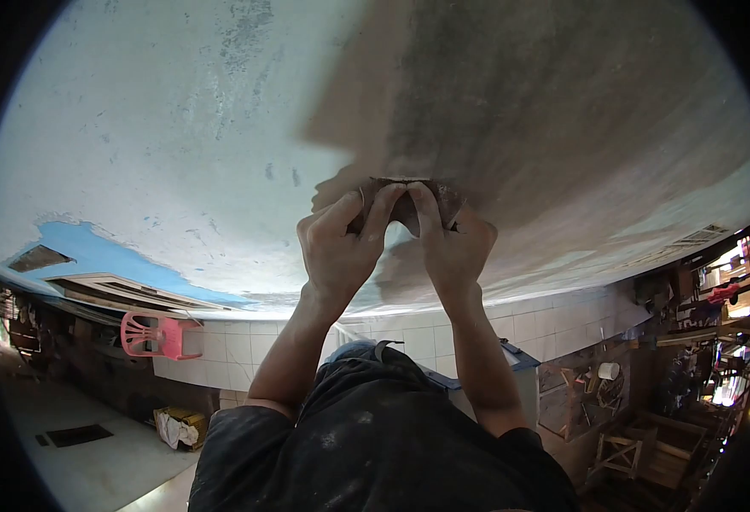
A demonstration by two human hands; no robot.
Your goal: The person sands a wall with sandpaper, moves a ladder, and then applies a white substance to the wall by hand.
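Both hands are closed on a dark brown, bent sheet that looks like sandpaper (446,198), pressed against the plastered wall (179,145). My left hand (341,243) grips its left side, and my right hand (458,245) grips the right. The thumbs lie side by side near the middle of its upper edge. Most of the other fingers are tucked behind the sheet, out of sight. Around the hands, the wall is pale on the left and grey-brown on the right, with a shadow falling across it.
A pink plastic chair (160,335) stands low on the left, by white tiles (230,346). Bare blue paint (93,243) shows at the wall's left part. A yellow box (180,428) lies at lower left. Wooden frames (648,448) and a white bucket (609,371) are at lower right.
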